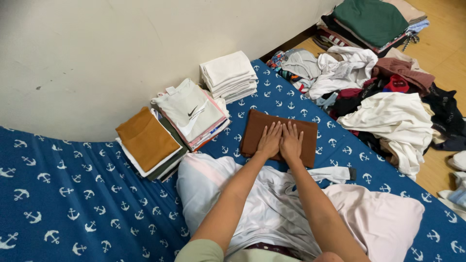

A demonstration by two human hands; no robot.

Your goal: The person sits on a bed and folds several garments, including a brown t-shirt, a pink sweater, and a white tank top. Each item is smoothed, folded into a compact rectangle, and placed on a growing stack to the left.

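Note:
A folded brown garment (257, 127) lies flat on the blue anchor-print sheet (73, 194) in front of me. My left hand (270, 140) and my right hand (291, 142) rest side by side, palms down, on its near half, fingers spread and flat. Neither hand grips anything. A pale pink and white cloth (272, 204) covers my lap under both forearms.
Against the wall stand three folded stacks: one topped with orange-brown cloth (145, 138), one topped with a cream shirt (190, 111), one of white cloths (228, 75). A heap of unfolded clothes (383, 97) lies to the right, with a green-topped pile (371, 22) beyond on the wooden floor.

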